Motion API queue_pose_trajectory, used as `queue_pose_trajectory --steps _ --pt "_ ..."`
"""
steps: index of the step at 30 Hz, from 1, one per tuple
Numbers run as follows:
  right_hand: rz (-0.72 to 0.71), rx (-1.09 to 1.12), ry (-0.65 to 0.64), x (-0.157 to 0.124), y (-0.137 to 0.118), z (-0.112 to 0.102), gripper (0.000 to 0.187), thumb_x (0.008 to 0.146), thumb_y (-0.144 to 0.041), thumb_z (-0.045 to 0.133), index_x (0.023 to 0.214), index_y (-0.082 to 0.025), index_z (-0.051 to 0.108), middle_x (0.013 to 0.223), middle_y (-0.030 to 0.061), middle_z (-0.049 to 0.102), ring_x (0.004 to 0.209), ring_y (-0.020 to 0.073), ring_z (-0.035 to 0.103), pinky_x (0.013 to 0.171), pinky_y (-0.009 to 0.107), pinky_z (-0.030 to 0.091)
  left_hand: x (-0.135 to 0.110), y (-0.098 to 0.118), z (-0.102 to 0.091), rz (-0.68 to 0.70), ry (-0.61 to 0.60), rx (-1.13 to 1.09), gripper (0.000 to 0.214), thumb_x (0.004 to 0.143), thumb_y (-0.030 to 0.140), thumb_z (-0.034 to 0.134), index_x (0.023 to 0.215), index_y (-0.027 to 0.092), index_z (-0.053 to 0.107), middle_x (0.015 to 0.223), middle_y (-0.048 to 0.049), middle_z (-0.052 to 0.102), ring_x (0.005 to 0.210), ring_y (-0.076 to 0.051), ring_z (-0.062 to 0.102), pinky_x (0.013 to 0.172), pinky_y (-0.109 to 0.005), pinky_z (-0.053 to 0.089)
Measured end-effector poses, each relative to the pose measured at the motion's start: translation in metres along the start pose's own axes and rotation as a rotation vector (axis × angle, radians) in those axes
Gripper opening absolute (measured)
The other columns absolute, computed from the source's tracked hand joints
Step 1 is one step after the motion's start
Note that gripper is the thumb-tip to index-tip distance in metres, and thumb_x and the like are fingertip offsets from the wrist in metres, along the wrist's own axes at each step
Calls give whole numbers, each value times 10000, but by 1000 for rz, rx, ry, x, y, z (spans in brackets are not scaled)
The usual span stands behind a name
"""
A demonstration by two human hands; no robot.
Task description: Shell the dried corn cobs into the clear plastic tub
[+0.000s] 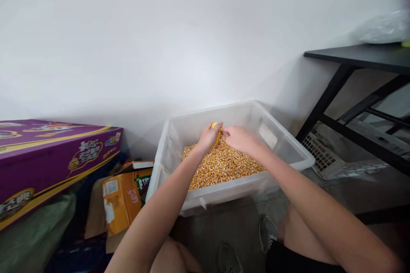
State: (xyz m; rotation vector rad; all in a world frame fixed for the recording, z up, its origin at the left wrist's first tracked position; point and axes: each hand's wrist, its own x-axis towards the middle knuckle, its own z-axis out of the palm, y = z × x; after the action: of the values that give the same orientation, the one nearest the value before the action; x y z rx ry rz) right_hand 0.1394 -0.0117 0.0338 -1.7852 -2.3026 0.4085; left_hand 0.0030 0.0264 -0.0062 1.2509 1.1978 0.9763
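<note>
A yellow corn cob [217, 137] is in my left hand [209, 136], which is closed around it, with the cob's top showing above the fingers. My right hand [238, 137] is closed at the right side of the cob, its thumb and fingertips drawn together. Whatever those fingertips may pinch is too small to make out. Both hands are above loose corn kernels [226, 164] that cover the bottom of a translucent plastic bin [205, 196].
The bin stands on the floor against a white wall [192, 42]. To its left are a purple carton [60, 149], an orange cardboard box [120, 200] and a green bag [38, 234]. A black table [358, 56] and a white basket [326, 158] are at right. My shoes [267, 232] are below the bin.
</note>
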Motion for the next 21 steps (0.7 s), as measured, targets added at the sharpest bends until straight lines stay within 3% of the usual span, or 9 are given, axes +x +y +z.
queue_pose_trajectory --steps 5,10,17,21 --pt "-42 220 -139 14 21 6 258 866 -294 406 766 -178 614 723 41 636 616 151 522 547 251 296 -2 -4 4 -42 -16 31 410 774 584 563 862 186 516 607 9 541 392 -88 478 344 -191 361" --pt "-64 352 -162 16 32 6 291 882 -345 397 732 -175 578 634 0 552 560 121 439 532 239 271 -1 -2 3 -91 -25 12 397 792 580 530 911 201 509 641 -3 580 397 -102 505 349 -198 365" --pt "-117 53 -18 0 22 -1 247 873 -290 412 758 -192 607 690 44 612 584 143 488 540 266 257 -1 -2 1 -61 -17 109 420 790 620 498 863 207 533 615 -5 583 408 -129 526 370 -221 367" --pt "-63 -61 -25 -6 10 -5 211 826 -246 459 850 -202 664 799 97 673 668 187 578 569 278 317 -4 -2 1 61 65 352 493 787 652 477 732 177 596 553 -28 578 433 -134 532 445 -230 375"
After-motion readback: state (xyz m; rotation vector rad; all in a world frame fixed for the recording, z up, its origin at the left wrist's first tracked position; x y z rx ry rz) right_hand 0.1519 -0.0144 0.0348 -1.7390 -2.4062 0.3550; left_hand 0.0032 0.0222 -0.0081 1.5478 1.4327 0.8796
